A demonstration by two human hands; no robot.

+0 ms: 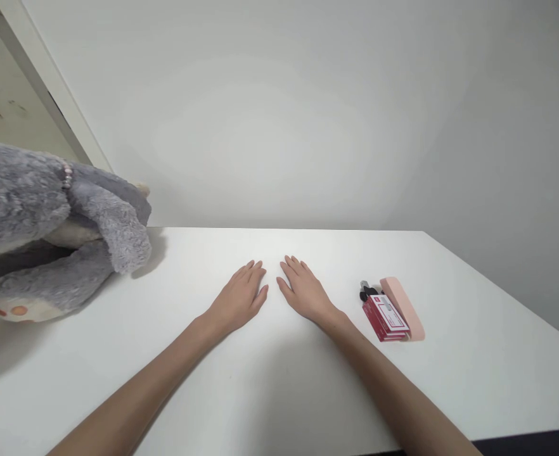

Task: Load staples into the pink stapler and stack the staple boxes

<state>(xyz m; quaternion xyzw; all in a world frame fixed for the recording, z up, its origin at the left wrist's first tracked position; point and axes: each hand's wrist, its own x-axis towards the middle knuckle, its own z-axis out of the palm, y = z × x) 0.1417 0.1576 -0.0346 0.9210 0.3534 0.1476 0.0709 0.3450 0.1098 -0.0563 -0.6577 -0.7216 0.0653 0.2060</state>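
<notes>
Both palms lie face down on the white table (279,380), side by side with a small gap between them. My left hand (238,296) rests flat with its fingers stretched out and thumb apart, holding nothing. My right hand (307,292) is likewise flat and empty, fingers pointing toward the wall. Nearest to the right hand, a short way off to its right, is a red and white box (386,316). A pink case (403,307) lies against its right side. At the box's far end sits a small black and silver item (366,290) whose kind I cannot make out.
A large grey plush toy (103,215) with a beaded band (67,174) around one limb takes up the left end of the table. Behind the table rises a plain pale wall (260,126). The table's right edge runs diagonally toward the lower right.
</notes>
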